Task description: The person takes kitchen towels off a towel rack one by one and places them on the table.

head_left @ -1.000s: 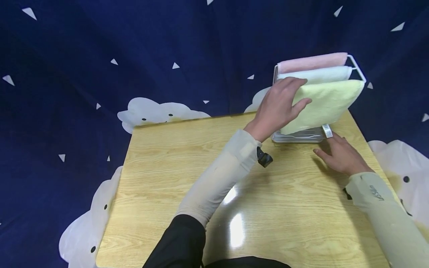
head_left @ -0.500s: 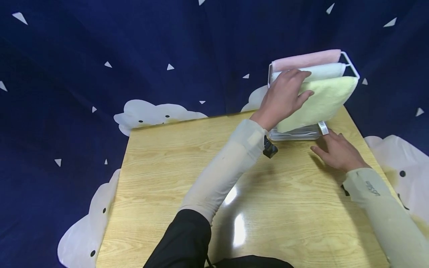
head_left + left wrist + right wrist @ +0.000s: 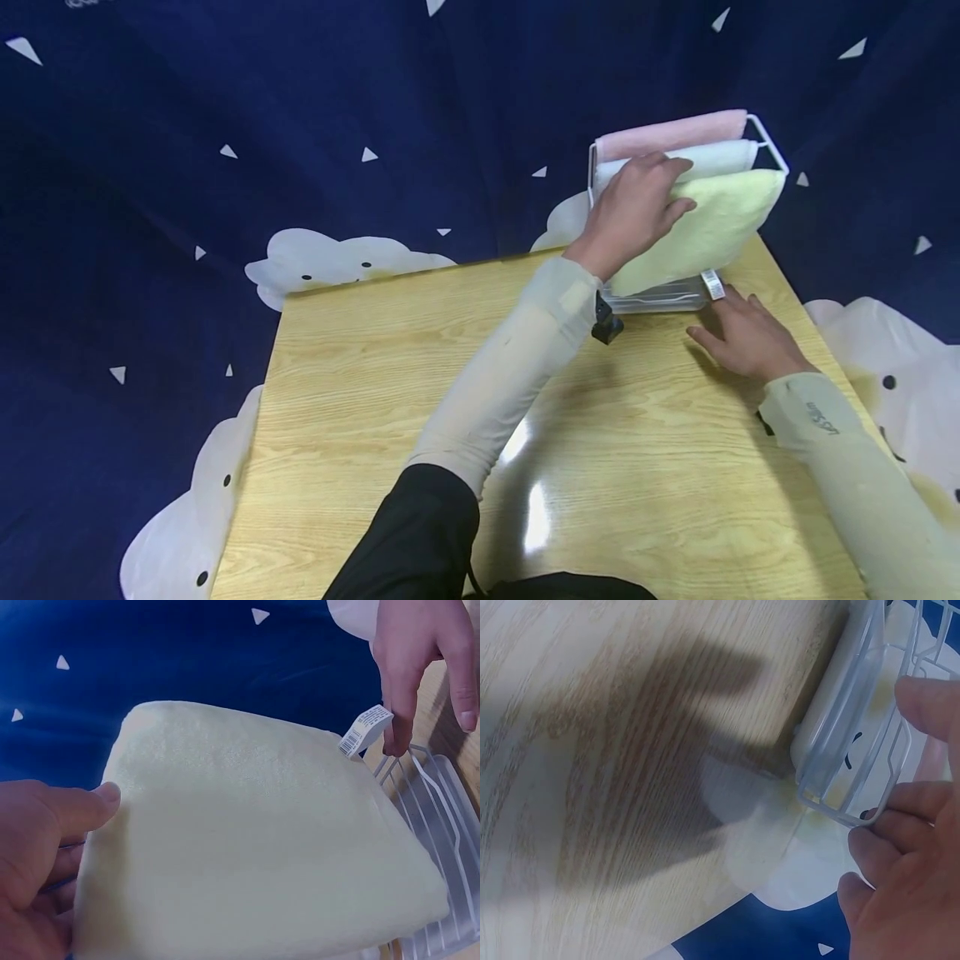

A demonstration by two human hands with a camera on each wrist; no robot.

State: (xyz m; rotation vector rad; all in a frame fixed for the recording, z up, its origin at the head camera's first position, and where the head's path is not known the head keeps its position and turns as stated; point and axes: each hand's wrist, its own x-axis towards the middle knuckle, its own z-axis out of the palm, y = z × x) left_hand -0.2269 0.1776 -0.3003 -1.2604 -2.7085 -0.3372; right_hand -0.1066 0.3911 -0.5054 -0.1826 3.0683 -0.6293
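Note:
A white wire rack (image 3: 769, 148) stands at the table's far right, with a clear plastic tray (image 3: 660, 301) at its base. Pink (image 3: 675, 137), pale blue (image 3: 720, 158) and yellow (image 3: 712, 229) towels hang over its bars, the yellow nearest. My left hand (image 3: 633, 204) pinches the yellow towel at its left side: in the left wrist view the thumb lies on the front and the fingers pass behind. A white label (image 3: 366, 731) sticks out from that towel's edge. Low on the right, my right hand (image 3: 752, 337) holds the rack's wire bottom (image 3: 832, 810) between thumb and fingers.
The wooden table (image 3: 375, 375) extends to the left and front of the rack. Its far edge meets a dark blue curtain (image 3: 337, 125) printed with white triangles and clouds. A small black camera (image 3: 606, 321) sits at my left wrist.
The head view has shifted, so the rack and table sit slightly further left. My left hand has moved a little to the right along the towels; my right hand stays at the rack's base.

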